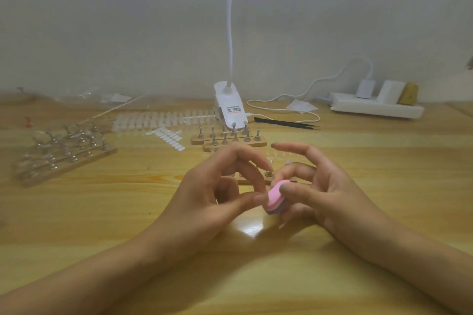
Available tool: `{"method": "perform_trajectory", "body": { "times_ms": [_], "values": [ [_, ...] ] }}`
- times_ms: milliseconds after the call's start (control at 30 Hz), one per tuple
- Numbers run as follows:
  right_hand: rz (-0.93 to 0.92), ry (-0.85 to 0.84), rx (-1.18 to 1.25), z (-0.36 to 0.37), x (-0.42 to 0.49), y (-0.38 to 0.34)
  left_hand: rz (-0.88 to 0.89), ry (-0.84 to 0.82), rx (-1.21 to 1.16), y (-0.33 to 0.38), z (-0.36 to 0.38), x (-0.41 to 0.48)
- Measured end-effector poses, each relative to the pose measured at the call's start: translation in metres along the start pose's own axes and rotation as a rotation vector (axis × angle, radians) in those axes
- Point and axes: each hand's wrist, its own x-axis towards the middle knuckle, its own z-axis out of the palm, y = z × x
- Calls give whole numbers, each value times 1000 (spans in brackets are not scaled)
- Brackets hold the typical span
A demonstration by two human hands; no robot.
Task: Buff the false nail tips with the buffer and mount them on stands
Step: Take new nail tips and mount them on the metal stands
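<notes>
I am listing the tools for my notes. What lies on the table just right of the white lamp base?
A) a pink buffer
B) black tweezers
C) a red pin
B: the black tweezers lie flat on the table right of the lamp base; the pink buffer is in the right hand.

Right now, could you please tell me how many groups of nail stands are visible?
3: left group, centre group, near group partly hidden behind left hand and right hand.

Glossy yellow wood-grain tabletop [102, 212]; pink-and-purple foam-like matt buffer [277, 195]; shiny metal stands on wooden base [227, 135]; translucent plastic nail tips [153, 121]; white plastic lamp clip [230, 107].
</notes>
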Motion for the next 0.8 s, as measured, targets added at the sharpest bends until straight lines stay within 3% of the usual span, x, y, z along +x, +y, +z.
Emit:
{"method": "perform_trajectory", "body": {
  "times_ms": [100, 233, 533, 667, 800],
  "values": [
    [2, -118, -61, 1, -2, 1, 3, 10, -18, 1, 0, 1],
    [-15, 15, 11, 0, 0, 2, -2, 4, -2, 1, 1, 0],
    [-1, -146, -91, 0, -1, 2, 5, 10, -17, 0, 1, 1],
    [-24, -30, -29, -2, -1, 3, 7, 3, -7, -1, 1, 0],
    [13, -174, -92, 1, -3, 2, 11, -4, -1, 0, 1, 1]
  ]
}}
